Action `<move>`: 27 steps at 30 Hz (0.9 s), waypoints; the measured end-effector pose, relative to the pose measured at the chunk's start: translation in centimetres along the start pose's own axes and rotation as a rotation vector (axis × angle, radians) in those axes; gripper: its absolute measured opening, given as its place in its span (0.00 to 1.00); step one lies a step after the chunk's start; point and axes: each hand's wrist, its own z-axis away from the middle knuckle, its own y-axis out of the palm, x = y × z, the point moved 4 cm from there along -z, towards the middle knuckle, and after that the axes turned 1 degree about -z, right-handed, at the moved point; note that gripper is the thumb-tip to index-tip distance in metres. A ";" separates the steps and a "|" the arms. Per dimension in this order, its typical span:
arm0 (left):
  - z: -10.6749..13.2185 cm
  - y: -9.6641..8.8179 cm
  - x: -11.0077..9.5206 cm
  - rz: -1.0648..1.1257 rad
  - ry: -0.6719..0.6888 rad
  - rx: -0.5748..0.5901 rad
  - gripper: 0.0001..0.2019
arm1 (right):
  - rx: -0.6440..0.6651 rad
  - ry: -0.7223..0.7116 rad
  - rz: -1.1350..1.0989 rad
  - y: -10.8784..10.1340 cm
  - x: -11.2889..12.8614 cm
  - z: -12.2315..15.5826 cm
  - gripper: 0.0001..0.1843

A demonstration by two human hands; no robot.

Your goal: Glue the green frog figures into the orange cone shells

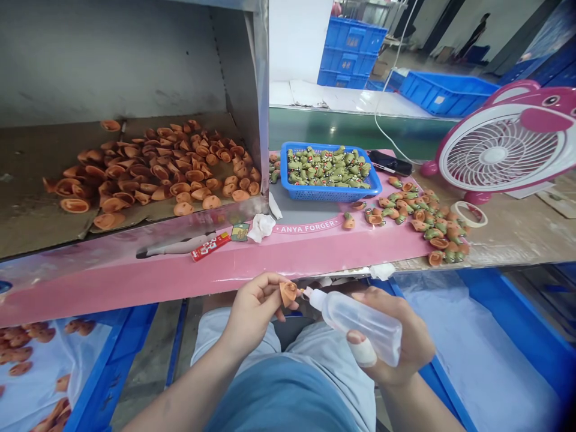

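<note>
Between the fingertips of my left hand (256, 312) is a small orange hollow piece (288, 293), pinched above my lap. My right hand (396, 342) is wrapped round a clear squeeze bottle (360, 321), its tip pointing left at the orange piece. Whether the tip touches the piece, I cannot tell. Many like orange pieces (153, 162) lie heaped in a cardboard-lined box at the left. A blue basket (333, 193) full of small green figures (326, 167) stands on the pink mat. Right of it lie orange pieces with green figures joined to them (441, 225).
A pink fan (495, 153) stands at the right, near a tape ring (469, 214). On the mat lie a red packet (210, 246), crumpled tissue (261, 228) and a black case (390, 162). Blue crates (119, 354) flank my legs. A person (474, 37) is far back.
</note>
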 end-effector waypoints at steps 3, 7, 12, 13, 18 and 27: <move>0.0 -0.1 0.2 0.001 0.008 0.001 0.02 | -0.006 -0.007 -0.002 0.0 -0.1 0.1 0.18; 0.0 -0.2 0.3 0.014 0.003 -0.013 0.02 | -0.002 0.000 0.002 0.1 -0.1 0.0 0.18; -0.1 -0.3 0.4 0.031 0.025 -0.012 0.02 | 0.009 -0.037 0.012 0.3 0.2 -0.1 0.18; -0.1 -0.4 0.4 0.036 0.032 -0.017 0.02 | 0.019 -0.048 -0.003 0.4 0.3 -0.1 0.18; -0.2 -0.6 0.3 0.073 0.061 -0.025 0.02 | -0.012 0.000 -0.070 0.4 0.0 0.2 0.18; 0.1 -0.3 0.0 0.080 0.041 -0.021 0.02 | -0.019 -0.036 -0.063 1.0 0.5 -0.4 0.21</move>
